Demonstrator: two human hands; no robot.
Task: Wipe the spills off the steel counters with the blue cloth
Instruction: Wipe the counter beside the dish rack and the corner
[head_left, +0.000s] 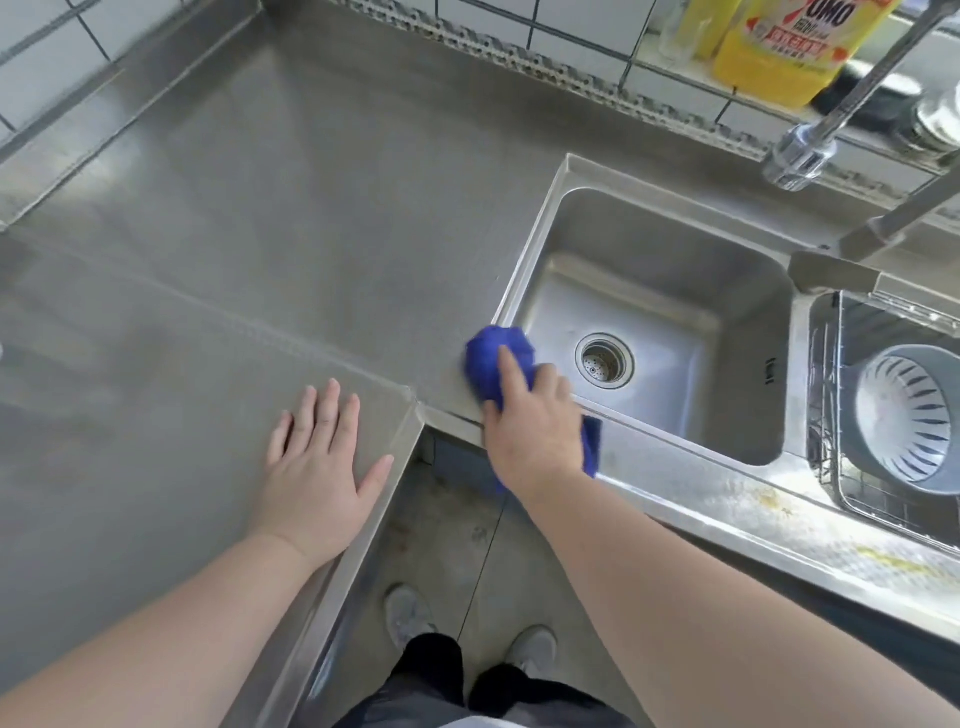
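Steel counters (270, 218) fill the corner in an L, joined by a seam that runs diagonally toward the near inner corner. At the left front corner of the sink (524, 291), the blue cloth (493, 353) lies bunched on the counter, right at the sink's raised rim, with a tail of it trailing back along the front ledge beneath the wrist. The right hand (535, 421) lies on top of the cloth, index finger stretched forward across it and the other fingers curled around the wad, gripping it. The left hand (322, 462) rests flat on the near counter, fingers straight and spread, holding nothing. Yellowish spill marks (769, 501) streak the front ledge to the right of the cloth. A white-slotted colander (914, 415) sits in the wire rack (831, 395) over the second basin, and a yellow detergent bottle (779, 57) stands on the back ledge beside the faucet (810, 145).
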